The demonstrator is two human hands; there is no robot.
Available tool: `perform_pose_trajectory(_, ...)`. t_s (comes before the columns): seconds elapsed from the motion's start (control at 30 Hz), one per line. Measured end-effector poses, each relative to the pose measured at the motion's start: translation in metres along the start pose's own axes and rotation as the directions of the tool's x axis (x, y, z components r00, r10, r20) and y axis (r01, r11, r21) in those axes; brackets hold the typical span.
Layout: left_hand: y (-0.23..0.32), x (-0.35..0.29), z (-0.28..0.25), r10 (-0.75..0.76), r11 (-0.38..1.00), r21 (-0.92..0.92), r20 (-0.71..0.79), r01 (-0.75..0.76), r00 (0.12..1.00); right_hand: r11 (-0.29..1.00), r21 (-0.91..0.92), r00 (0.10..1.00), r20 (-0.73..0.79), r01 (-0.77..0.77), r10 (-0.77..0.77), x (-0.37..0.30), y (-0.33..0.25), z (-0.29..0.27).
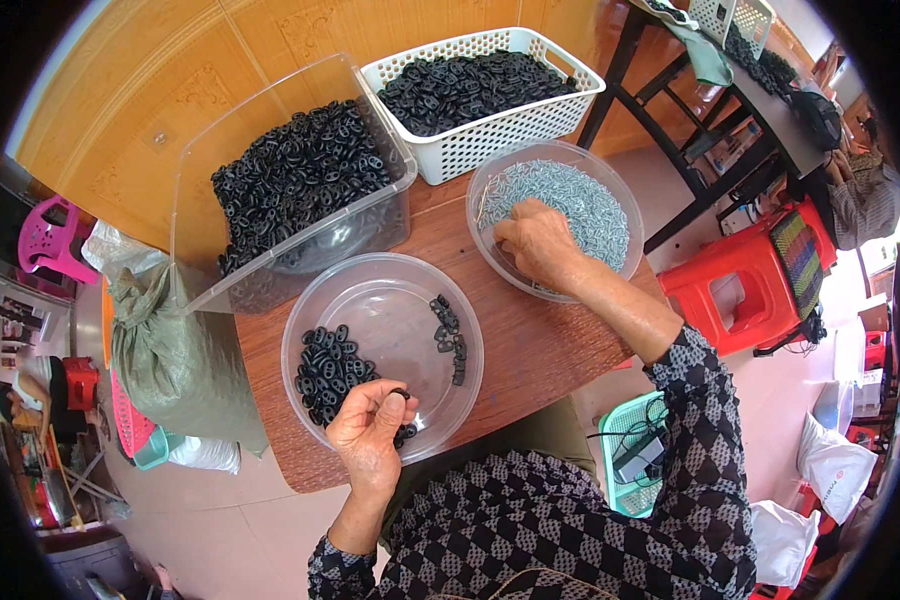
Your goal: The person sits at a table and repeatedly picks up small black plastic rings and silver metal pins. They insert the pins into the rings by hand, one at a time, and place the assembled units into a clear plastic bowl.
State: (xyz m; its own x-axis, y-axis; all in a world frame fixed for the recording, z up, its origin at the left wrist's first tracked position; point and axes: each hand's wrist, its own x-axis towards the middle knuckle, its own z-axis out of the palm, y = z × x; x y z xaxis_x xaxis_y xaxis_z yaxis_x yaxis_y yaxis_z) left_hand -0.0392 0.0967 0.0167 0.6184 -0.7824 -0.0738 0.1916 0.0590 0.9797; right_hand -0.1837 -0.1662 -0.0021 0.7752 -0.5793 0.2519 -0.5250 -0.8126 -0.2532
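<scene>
Over the near edge of a round clear tub (383,268), my left hand (368,430) pinches a small black oval piece (400,394) between thumb and fingertips. Inside that tub, loose black two-holed oval pieces (332,368) lie heaped on the left. Several black pieces (448,335) form a short line along its right side. Farther right, my right hand (542,243) reaches into a round clear bowl (635,225) of small silvery screw-like pieces (595,205). Its fingers are curled together at the pile's left side, and whatever they hold is hidden.
A clear bin (395,205) and a white perforated basket (505,125), both full of black pieces, stand at the back of the wooden table (530,345). A stuffed sack (175,350) leans at left. Right are a red stool (735,285) and a green basket (620,425).
</scene>
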Motion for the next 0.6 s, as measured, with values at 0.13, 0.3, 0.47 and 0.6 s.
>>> perform_pose_trajectory(0.13,-0.0017,0.0003,-0.0018,-0.01,1.0,-0.016,0.008,0.01,1.0,1.0,-0.007,0.999,0.04,0.008,-0.008,0.0038,-0.003,-0.0037)
perform_pose_trajectory(0.3,-0.0037,0.0004,-0.0031,-0.015,0.999,-0.038,0.014,0.015,1.0,1.0,-0.002,0.999,0.046,0.005,-0.005,0.0,0.0024,-0.0067)
perform_pose_trajectory(0.47,-0.0027,-0.0002,-0.0024,-0.013,0.999,-0.037,0.007,0.014,1.0,0.998,0.067,1.0,-0.01,0.011,-0.011,-0.0039,-0.0002,-0.0073)
perform_pose_trajectory(0.6,-0.0041,0.0002,-0.0026,-0.015,0.999,-0.04,0.0,0.015,1.0,0.995,0.017,0.995,-0.015,0.1,-0.1,-0.0026,-0.0026,-0.0024)
